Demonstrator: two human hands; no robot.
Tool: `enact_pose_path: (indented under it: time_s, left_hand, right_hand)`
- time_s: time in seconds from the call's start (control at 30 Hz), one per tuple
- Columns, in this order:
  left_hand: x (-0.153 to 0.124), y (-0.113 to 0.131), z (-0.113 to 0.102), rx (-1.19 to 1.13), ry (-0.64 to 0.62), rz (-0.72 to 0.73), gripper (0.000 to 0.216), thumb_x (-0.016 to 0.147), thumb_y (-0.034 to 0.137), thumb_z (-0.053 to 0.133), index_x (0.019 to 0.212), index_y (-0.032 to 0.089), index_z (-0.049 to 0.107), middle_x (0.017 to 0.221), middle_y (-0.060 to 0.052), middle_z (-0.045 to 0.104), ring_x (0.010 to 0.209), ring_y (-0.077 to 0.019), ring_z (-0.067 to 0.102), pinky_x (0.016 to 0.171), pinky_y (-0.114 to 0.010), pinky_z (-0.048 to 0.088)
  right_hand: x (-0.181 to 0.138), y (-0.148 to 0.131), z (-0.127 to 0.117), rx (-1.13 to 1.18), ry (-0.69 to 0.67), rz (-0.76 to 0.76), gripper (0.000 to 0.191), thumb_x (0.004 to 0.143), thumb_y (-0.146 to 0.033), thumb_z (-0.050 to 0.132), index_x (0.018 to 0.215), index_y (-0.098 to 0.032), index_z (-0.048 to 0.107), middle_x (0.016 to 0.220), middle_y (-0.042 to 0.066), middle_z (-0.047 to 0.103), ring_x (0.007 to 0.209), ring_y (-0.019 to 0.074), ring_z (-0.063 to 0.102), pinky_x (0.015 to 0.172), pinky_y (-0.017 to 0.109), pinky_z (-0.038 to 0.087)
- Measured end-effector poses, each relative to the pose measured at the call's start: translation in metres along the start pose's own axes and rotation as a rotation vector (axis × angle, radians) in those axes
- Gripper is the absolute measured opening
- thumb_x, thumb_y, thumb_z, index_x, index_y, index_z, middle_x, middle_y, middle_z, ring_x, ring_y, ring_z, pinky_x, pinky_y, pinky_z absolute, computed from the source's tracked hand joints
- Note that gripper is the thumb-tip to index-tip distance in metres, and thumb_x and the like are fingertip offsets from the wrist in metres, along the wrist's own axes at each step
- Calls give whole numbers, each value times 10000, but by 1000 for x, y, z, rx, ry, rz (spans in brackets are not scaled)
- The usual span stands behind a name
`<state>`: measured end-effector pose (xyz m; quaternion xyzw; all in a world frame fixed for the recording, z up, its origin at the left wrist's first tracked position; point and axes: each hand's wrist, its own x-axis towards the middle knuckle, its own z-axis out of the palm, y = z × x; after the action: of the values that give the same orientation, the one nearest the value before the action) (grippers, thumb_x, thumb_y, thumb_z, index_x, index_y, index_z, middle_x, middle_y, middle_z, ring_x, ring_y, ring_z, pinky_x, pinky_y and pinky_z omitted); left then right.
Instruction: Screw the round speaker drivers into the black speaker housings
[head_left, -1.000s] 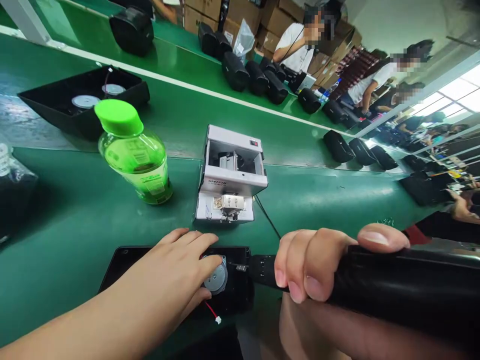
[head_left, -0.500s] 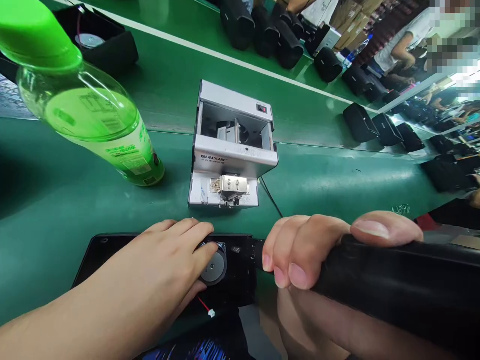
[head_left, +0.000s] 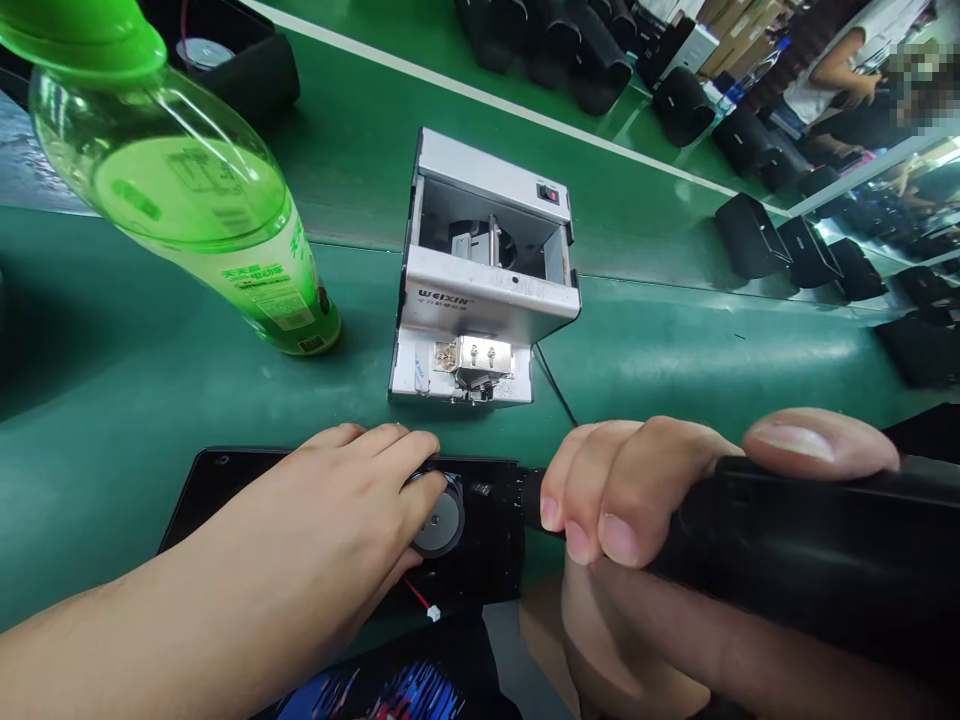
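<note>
My left hand (head_left: 330, 525) lies flat on a black panel (head_left: 225, 480) at the near edge of the green bench, fingertips against a round grey speaker magnet (head_left: 439, 520). A red wire with a white plug (head_left: 426, 605) hangs off the panel's near side. My right hand (head_left: 637, 490) is wrapped around a black electric screwdriver (head_left: 810, 550), whose tip points left onto the panel just right of the magnet. A grey screw feeder box (head_left: 480, 280) stands right behind the panel.
A green capped bottle (head_left: 187, 190) stands left of the feeder. A black speaker shell (head_left: 225, 50) sits at the back left. Rows of black speaker boxes (head_left: 757, 240) line the conveyor belt (head_left: 375, 170) beyond. Other people work at the far right.
My head has moved closer and lower, so the bottle and feeder look larger. Both hands stay on the panel and the screwdriver, with the tip still beside the magnet.
</note>
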<state>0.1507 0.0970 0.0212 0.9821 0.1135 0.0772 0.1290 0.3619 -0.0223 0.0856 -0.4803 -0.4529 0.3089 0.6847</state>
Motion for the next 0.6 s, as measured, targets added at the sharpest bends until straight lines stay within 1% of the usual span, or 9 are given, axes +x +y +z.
enact_pose_path:
  time_s: [0.07, 0.13, 0.23, 0.3, 0.37, 0.43, 0.5, 0.57, 0.6]
  left_hand:
    - [0, -1, 0, -8, -3, -1, 239, 865, 242, 821, 1103, 227, 839, 1279, -169, 832, 1018, -391, 804, 747, -554, 643]
    - [0, -1, 0, -23, -3, 1, 230, 870, 238, 824, 1099, 222, 838, 1287, -172, 829, 1011, -392, 804, 742, -558, 644]
    - [-1, -1, 1, -52, -24, -16, 225, 869, 237, 854, 1094, 232, 833, 1268, -153, 830, 1007, -380, 801, 762, -556, 644]
    - [-2, -1, 1, -72, -38, -35, 232, 869, 251, 885, 1094, 241, 829, 1258, -142, 826, 1012, -378, 795, 784, -552, 633]
    - [-2, -1, 0, -102, -39, -53, 247, 866, 252, 913, 1097, 249, 826, 1226, -124, 820, 1018, -375, 790, 816, -545, 620]
    - [-1, -1, 0, -136, -47, -73, 252, 873, 234, 925, 1103, 259, 824, 1182, -94, 813, 1028, -360, 785, 857, -525, 610]
    - [-1, -2, 0, -154, -72, -93, 248, 887, 224, 924, 1111, 268, 827, 1168, -74, 808, 1050, -345, 784, 893, -507, 606]
    - [0, -3, 0, -144, -100, -98, 259, 895, 234, 922, 1138, 264, 837, 1236, -88, 811, 1091, -357, 790, 909, -519, 610]
    - [0, -3, 0, -136, -112, -93, 285, 893, 238, 923, 1165, 261, 843, 1282, -101, 810, 1112, -370, 793, 911, -533, 615]
  right_hand:
    - [-1, 0, 5, -10, 67, 8, 391, 1269, -485, 531, 1183, -386, 899, 672, -18, 722, 541, 197, 709, 581, 408, 689]
    - [-3, 2, 7, -19, 81, 2, 402, 1264, -535, 528, 1192, -395, 897, 672, -20, 718, 525, 199, 706, 568, 410, 689]
    - [-3, 4, 9, 4, 99, 9, 343, 1217, -593, 606, 1204, -389, 881, 692, -26, 742, 530, 202, 731, 569, 397, 695]
    - [-3, 6, 11, 12, 85, 18, 277, 1199, -542, 662, 1159, -384, 886, 677, -35, 748, 526, 196, 728, 559, 375, 684]
    - [-1, 9, 15, 2, 61, 10, 273, 1211, -487, 668, 1129, -365, 897, 668, -31, 741, 529, 195, 714, 543, 372, 663]
    - [0, 14, 20, 4, 53, -30, 245, 1198, -485, 712, 1137, -326, 889, 692, -21, 737, 543, 198, 699, 529, 378, 637]
    - [2, 20, 23, 21, 72, -97, 255, 1143, -533, 801, 1141, -286, 866, 711, -21, 726, 537, 196, 671, 505, 373, 596]
    - [2, 24, 24, 34, 68, -130, 280, 1110, -562, 841, 1130, -283, 856, 713, -31, 716, 524, 186, 644, 502, 365, 568]
    - [1, 25, 24, 26, 46, -121, 299, 1107, -583, 839, 1133, -286, 860, 720, -29, 722, 527, 188, 646, 513, 371, 569]
